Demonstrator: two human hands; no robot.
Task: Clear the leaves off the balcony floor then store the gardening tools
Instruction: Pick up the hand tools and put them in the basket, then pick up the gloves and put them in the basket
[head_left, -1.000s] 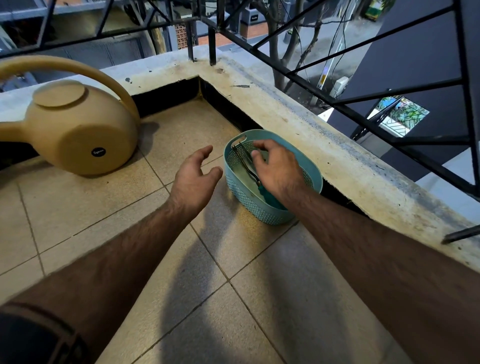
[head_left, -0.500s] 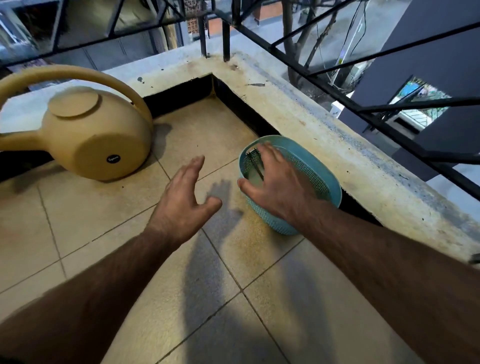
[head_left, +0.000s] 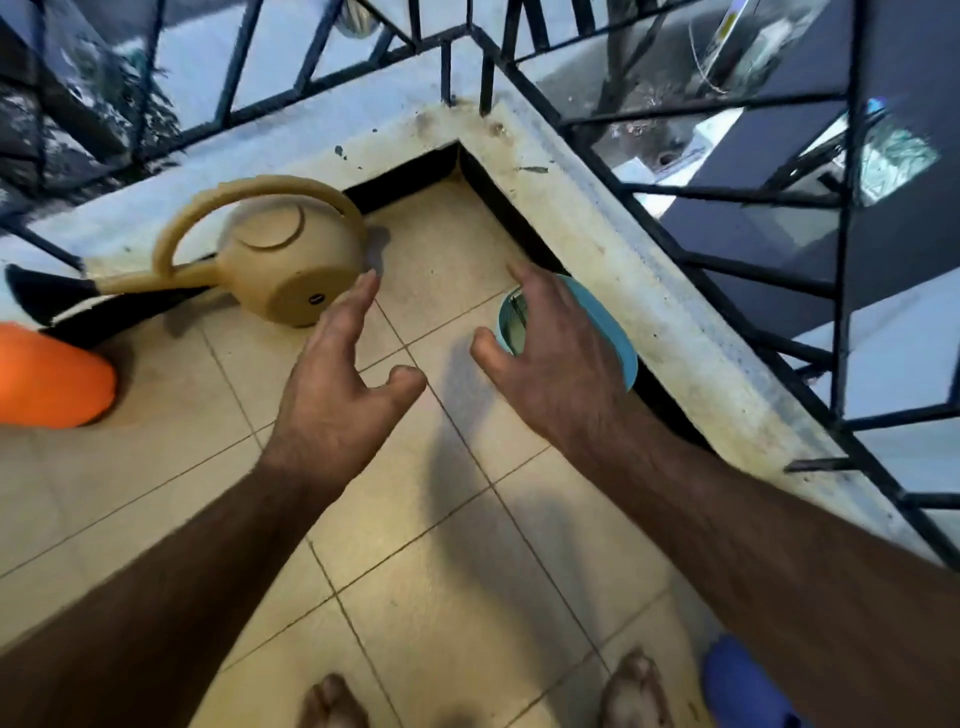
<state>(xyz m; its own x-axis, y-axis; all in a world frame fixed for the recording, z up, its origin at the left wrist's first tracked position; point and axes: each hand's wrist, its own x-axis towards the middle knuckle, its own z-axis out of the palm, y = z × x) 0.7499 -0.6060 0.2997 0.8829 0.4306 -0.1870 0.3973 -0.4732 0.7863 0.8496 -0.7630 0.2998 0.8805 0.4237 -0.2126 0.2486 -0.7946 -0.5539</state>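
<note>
Right hand (head_left: 558, 364) lifted off basket (head_left: 621, 343), empty

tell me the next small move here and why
Probably reach the left hand to the watering can. Both hands are open and empty, the right hand is above the blue basket with tools already inside, no leaves show on the tiles, and the can lies loose on the floor.
</note>
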